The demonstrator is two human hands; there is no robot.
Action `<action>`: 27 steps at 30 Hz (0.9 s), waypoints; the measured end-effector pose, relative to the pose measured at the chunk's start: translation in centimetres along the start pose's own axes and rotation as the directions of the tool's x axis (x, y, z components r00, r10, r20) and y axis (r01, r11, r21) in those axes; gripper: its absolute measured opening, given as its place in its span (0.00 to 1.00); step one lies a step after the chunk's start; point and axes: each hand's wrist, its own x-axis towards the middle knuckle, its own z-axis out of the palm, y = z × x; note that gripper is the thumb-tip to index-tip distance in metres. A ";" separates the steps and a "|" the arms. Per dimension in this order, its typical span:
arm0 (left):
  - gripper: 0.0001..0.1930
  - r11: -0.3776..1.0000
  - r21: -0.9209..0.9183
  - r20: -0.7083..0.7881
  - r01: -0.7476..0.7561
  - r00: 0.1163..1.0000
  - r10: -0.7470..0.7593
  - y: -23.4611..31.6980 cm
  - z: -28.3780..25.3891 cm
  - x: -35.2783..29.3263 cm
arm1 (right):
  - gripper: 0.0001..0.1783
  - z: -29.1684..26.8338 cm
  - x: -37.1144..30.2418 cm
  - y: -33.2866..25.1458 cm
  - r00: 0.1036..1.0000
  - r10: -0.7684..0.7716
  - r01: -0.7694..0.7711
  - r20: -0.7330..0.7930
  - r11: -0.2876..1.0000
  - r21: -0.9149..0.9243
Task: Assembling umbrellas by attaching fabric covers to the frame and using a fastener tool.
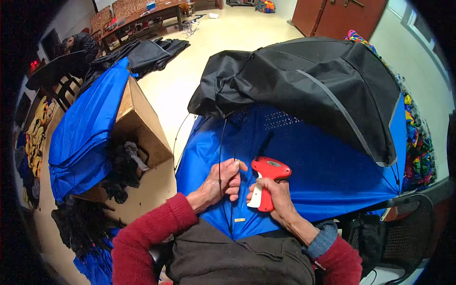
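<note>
An umbrella with a blue lining (327,164) lies partly spread across my lap, its black outer cloth (285,90) folded over the far side. My right hand (278,194) is wrapped round the white and red handle of a tagging gun (271,167). The gun is over the blue lining. Beside it, my left hand (221,183) has its fingers curled and its thumb against the index finger; what they pinch, if anything, cannot be made out. A thin dark umbrella rib (221,152) crosses in front of that hand. Below, a small yellowish tag (239,220) sits near the lining's corner.
At the left stands an open cardboard box (147,118) with blue cloth (85,128) draped over it. Black umbrellas (147,57) are heaped behind. A black chair (408,232) stands at the right, near colourful bundles (418,137). A long wooden table (142,19) is at the back.
</note>
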 end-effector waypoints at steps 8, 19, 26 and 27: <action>0.15 0.967 -0.251 0.008 0.038 0.999 -0.037 -0.2 0.2 -1.8 | 0.15 0.2 -0.7 -0.5 0.999 0.043 -0.043 -0.012 0.998 0.041; 0.15 0.991 0.007 -0.076 0.137 0.988 -0.136 -0.8 0.0 -0.5 | 0.16 -0.4 0.1 -0.3 0.964 0.168 -0.207 0.206 0.960 0.186; 0.16 0.982 0.130 -0.076 0.138 0.989 -0.128 -0.3 0.1 -1.1 | 0.16 -0.6 0.3 0.1 0.945 0.172 -0.236 0.277 0.948 0.216; 0.16 0.980 0.140 -0.081 0.142 0.988 -0.131 -0.3 0.2 -1.1 | 0.16 -0.6 0.3 0.0 0.945 0.173 -0.238 0.278 0.946 0.221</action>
